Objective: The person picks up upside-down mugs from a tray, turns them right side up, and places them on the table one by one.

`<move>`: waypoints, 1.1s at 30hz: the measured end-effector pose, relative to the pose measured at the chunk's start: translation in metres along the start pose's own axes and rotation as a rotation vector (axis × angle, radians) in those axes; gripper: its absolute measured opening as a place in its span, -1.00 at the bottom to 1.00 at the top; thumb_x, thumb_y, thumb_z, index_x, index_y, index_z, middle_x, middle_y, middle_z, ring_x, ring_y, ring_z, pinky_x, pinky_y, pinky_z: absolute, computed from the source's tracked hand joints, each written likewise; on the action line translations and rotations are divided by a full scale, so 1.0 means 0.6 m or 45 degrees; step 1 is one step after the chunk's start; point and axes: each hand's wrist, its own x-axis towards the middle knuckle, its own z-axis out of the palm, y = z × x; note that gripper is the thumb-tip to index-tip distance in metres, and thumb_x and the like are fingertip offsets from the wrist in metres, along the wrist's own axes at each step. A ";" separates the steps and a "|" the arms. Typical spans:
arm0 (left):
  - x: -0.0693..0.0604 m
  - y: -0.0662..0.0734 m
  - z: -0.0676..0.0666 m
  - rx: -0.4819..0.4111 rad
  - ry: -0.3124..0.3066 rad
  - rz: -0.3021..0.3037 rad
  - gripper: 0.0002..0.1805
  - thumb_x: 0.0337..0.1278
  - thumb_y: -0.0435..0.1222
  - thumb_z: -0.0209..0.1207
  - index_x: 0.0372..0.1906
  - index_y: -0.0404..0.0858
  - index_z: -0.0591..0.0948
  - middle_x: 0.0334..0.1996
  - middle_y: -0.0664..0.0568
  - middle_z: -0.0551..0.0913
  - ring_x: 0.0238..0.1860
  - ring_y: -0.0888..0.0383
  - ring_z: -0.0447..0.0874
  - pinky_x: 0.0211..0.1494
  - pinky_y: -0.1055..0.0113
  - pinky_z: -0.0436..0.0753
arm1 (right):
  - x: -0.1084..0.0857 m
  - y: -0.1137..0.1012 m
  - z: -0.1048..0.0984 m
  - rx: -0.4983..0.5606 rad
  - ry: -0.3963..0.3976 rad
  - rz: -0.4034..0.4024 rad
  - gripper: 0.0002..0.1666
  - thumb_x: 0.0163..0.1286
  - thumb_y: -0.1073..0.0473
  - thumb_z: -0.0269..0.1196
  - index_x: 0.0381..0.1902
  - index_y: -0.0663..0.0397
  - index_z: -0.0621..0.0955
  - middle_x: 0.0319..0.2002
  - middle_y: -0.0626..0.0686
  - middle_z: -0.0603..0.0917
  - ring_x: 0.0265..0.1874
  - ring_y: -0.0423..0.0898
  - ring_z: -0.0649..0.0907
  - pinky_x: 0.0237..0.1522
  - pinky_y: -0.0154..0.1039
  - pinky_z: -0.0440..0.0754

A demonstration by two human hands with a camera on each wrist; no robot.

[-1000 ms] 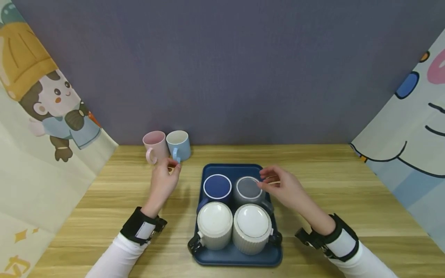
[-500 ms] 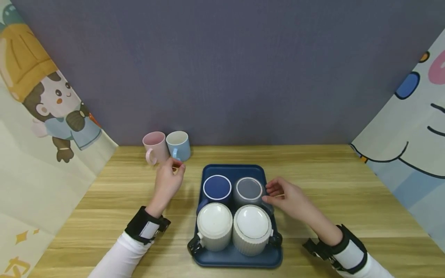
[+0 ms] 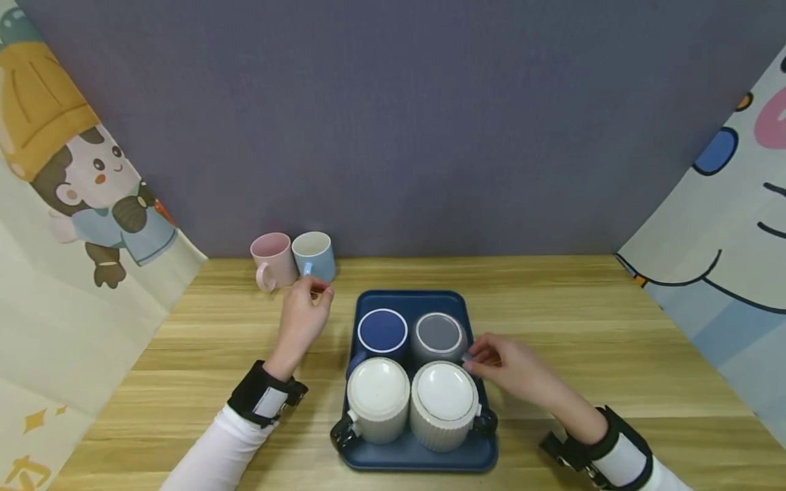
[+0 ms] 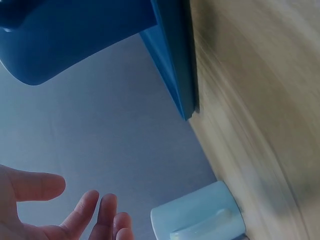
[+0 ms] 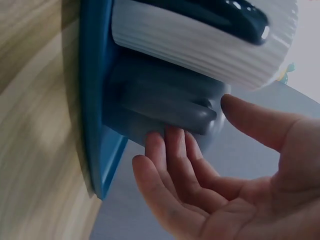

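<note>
In the head view, a dark blue tray bears several upside-down mugs. Among them, a grey mug sits at the far right beside a navy mug. My right hand is at the grey mug's handle; its curved fingertips appear to touch one side, while the thumb stands apart. Left of the tray, my left hand hovers above the table holding nothing. A light blue mug, upright, stands just beyond it, with its handle partly hidden by the fingers.
A pink mug stands upright against the light blue one. Two ribbed white mugs with black handles fill the tray's near half. Behind the wooden table rises a grey-purple panel, with cartoon-printed sheets at both sides.
My right hand has come down and nearer along the tray's right side, from above the grey mug to its handle. My left hand has drifted slightly right. The mugs have not moved.
</note>
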 end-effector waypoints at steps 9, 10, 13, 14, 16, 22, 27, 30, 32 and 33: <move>-0.003 0.008 0.001 -0.035 -0.009 0.025 -0.84 0.17 -0.36 0.15 -0.24 -0.41 0.60 -0.25 -0.23 0.63 -0.15 -0.11 0.55 -0.04 0.12 0.51 | -0.005 0.000 0.011 -0.021 -0.035 -0.036 -0.73 0.31 0.01 0.24 -0.29 0.12 0.60 -0.37 -0.03 0.67 -0.35 -0.20 0.61 -0.32 -0.36 0.57; -0.003 0.008 0.001 -0.040 -0.012 0.029 -0.84 0.17 -0.36 0.15 -0.24 -0.41 0.60 -0.25 -0.23 0.64 -0.15 -0.10 0.56 -0.04 0.12 0.51 | -0.006 -0.001 0.013 -0.018 -0.033 -0.024 -0.72 0.31 -0.01 0.24 -0.30 0.10 0.60 -0.37 -0.04 0.67 -0.34 -0.20 0.61 -0.31 -0.35 0.56; -0.005 0.008 0.000 -0.050 -0.019 0.037 -0.85 0.17 -0.37 0.15 -0.24 -0.41 0.60 -0.26 -0.22 0.64 -0.15 -0.09 0.57 -0.05 0.13 0.52 | -0.008 -0.001 0.017 0.003 -0.035 0.003 -0.70 0.33 -0.04 0.22 -0.28 0.09 0.60 -0.37 -0.05 0.66 -0.34 -0.20 0.60 -0.32 -0.34 0.55; -0.006 0.008 -0.001 -0.052 -0.023 0.038 -0.85 0.17 -0.37 0.15 -0.24 -0.41 0.60 -0.26 -0.22 0.65 -0.15 -0.09 0.57 -0.06 0.13 0.52 | -0.008 0.000 0.019 0.016 -0.038 0.017 -0.70 0.33 -0.04 0.21 -0.28 0.09 0.60 -0.37 -0.05 0.66 -0.34 -0.20 0.60 -0.33 -0.34 0.55; -0.008 0.008 -0.002 -0.055 -0.033 0.035 -0.85 0.17 -0.37 0.15 -0.24 -0.40 0.60 -0.25 -0.22 0.65 -0.15 -0.08 0.58 -0.06 0.13 0.53 | -0.008 0.001 0.024 0.047 -0.052 0.031 -0.69 0.34 -0.03 0.21 -0.27 0.11 0.60 -0.36 -0.04 0.67 -0.34 -0.19 0.60 -0.33 -0.32 0.55; -0.009 0.006 0.001 -0.055 -0.049 0.023 -0.85 0.17 -0.37 0.14 -0.23 -0.41 0.59 -0.25 -0.22 0.64 -0.14 -0.09 0.58 -0.05 0.13 0.52 | -0.001 0.010 0.027 0.172 -0.118 0.040 -0.70 0.37 0.03 0.18 -0.27 0.19 0.58 -0.36 0.00 0.68 -0.32 -0.14 0.62 -0.32 -0.31 0.56; -0.006 0.006 0.004 -0.053 -0.050 0.021 -0.84 0.19 -0.35 0.13 -0.23 -0.40 0.59 -0.24 -0.22 0.63 -0.13 -0.10 0.56 -0.04 0.12 0.52 | 0.005 0.015 0.025 0.248 -0.113 0.029 -0.73 0.38 0.07 0.17 -0.31 0.22 0.58 -0.43 -0.01 0.68 -0.39 -0.13 0.59 -0.35 -0.37 0.49; -0.004 0.005 0.007 -0.047 -0.055 0.018 -0.83 0.20 -0.34 0.12 -0.22 -0.39 0.58 -0.23 -0.21 0.62 -0.12 -0.10 0.56 -0.03 0.12 0.52 | 0.008 0.018 0.023 0.285 -0.104 0.031 -0.73 0.38 0.10 0.17 -0.31 0.25 0.57 -0.44 0.00 0.67 -0.40 -0.16 0.58 -0.33 -0.38 0.47; -0.003 0.005 0.009 -0.045 -0.059 0.011 -0.83 0.20 -0.34 0.12 -0.21 -0.39 0.58 -0.22 -0.21 0.62 -0.12 -0.10 0.55 -0.03 0.12 0.52 | 0.010 0.020 0.022 0.309 -0.105 0.041 -0.72 0.38 0.10 0.17 -0.29 0.27 0.57 -0.44 0.00 0.67 -0.39 -0.16 0.59 -0.30 -0.38 0.47; -0.002 0.005 0.010 -0.041 -0.061 0.008 -0.83 0.21 -0.33 0.12 -0.21 -0.39 0.58 -0.22 -0.21 0.62 -0.12 -0.10 0.55 -0.03 0.13 0.51 | 0.011 0.021 0.022 0.314 -0.105 0.046 -0.71 0.38 0.10 0.17 -0.28 0.28 0.56 -0.44 0.00 0.67 -0.39 -0.16 0.59 -0.29 -0.38 0.47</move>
